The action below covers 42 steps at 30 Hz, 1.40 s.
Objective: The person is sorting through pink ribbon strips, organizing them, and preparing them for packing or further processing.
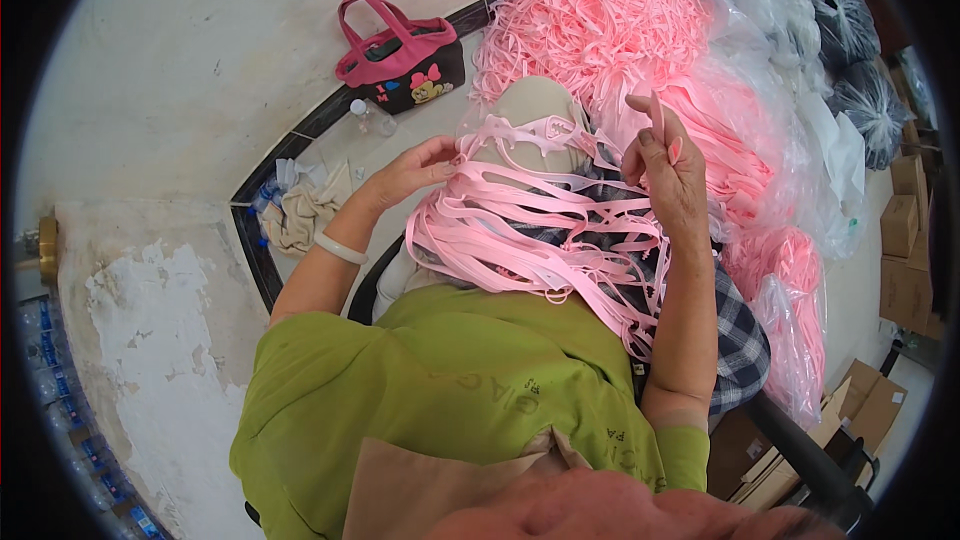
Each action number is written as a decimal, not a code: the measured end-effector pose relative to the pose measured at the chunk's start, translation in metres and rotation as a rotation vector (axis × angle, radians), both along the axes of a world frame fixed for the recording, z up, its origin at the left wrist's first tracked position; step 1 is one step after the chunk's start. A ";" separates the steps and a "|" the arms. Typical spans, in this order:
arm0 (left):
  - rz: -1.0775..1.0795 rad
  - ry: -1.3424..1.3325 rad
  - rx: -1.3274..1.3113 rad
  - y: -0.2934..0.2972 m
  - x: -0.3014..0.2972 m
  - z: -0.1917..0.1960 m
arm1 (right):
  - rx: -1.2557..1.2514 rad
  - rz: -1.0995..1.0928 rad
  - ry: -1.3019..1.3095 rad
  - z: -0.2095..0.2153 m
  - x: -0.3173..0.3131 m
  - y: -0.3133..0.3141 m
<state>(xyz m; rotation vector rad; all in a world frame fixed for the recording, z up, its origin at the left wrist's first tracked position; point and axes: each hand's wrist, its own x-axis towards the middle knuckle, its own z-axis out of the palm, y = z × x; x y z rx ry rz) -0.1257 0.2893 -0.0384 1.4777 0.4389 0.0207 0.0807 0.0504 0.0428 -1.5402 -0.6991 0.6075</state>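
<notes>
Long pink strips (500,240), seemingly zippers or elastic tape, lie in loose loops across my lap and over a beige rounded cover (540,105) at the knee. My left hand (415,170) is at the left edge of these strips, finger and thumb closed on a pink strip there. Raised above the right side of the lap, my right hand (668,165) has its fingers curled round a pink strip, whose ends poke out by the knuckles. Exactly how the strip runs inside that hand is hidden.
A big tangled pink heap (590,20) stands ahead, with clear plastic bags (770,20) beside it. More pink bundles (780,270) lie at right, near cardboard boxes (905,230). Left ahead are a pink-and-black handbag (410,70), a plastic bottle (372,118) and a crumpled cloth (310,210).
</notes>
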 end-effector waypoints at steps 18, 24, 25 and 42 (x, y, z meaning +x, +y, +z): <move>-0.290 -0.082 0.046 -0.027 0.077 0.104 | 0.191 0.074 -0.474 0.011 -0.054 0.041; -0.329 0.013 0.028 -0.040 0.092 0.116 | 0.150 0.070 -0.335 -0.004 -0.034 0.028; -0.304 -0.005 0.010 -0.043 0.094 0.116 | 0.132 0.090 -0.140 -0.003 -0.030 0.023; -0.293 0.043 -0.062 -0.040 0.115 0.091 | 0.643 -0.160 0.578 -0.014 0.023 -0.012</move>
